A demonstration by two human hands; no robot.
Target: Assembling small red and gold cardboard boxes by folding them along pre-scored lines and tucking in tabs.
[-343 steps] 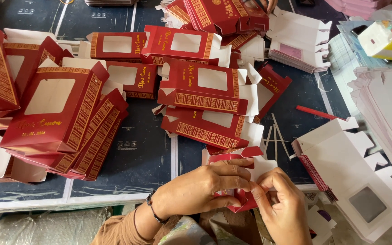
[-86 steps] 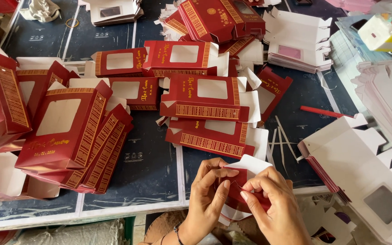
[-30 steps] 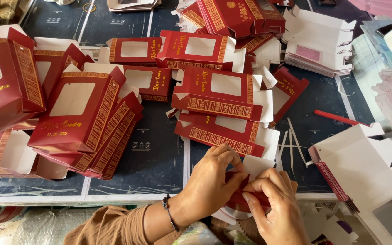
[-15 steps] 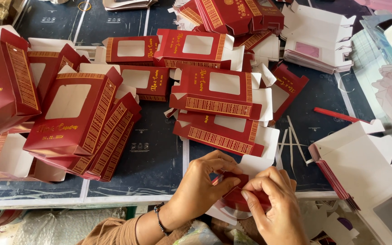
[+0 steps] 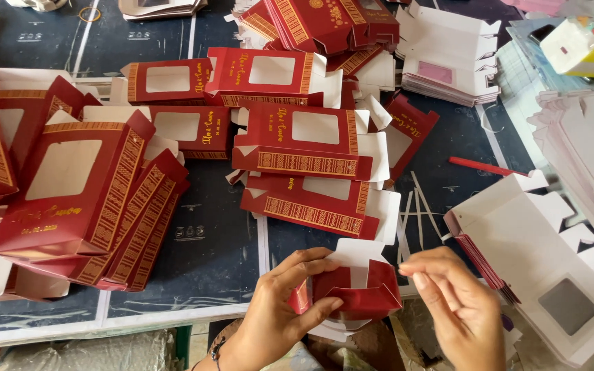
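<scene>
The left hand (image 5: pixel 280 309) pinches a half-folded red window box (image 5: pixel 352 295) over the tabletop (image 5: pixel 207 254) edge, the right hand (image 5: pixel 458 302) beside it loose-fingered and empty; tucking the end flaps likely follows.

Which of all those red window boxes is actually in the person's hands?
The half-folded red box at the table's near edge, gripped by the left hand; the others lie untouched on the mat.

Soft even daylight, brightest at the right, faint shadows under the red boxes (image 5: pixel 311 148), sharp centre, slight blur on the right hand (image 5: pixel 458 306)
</scene>
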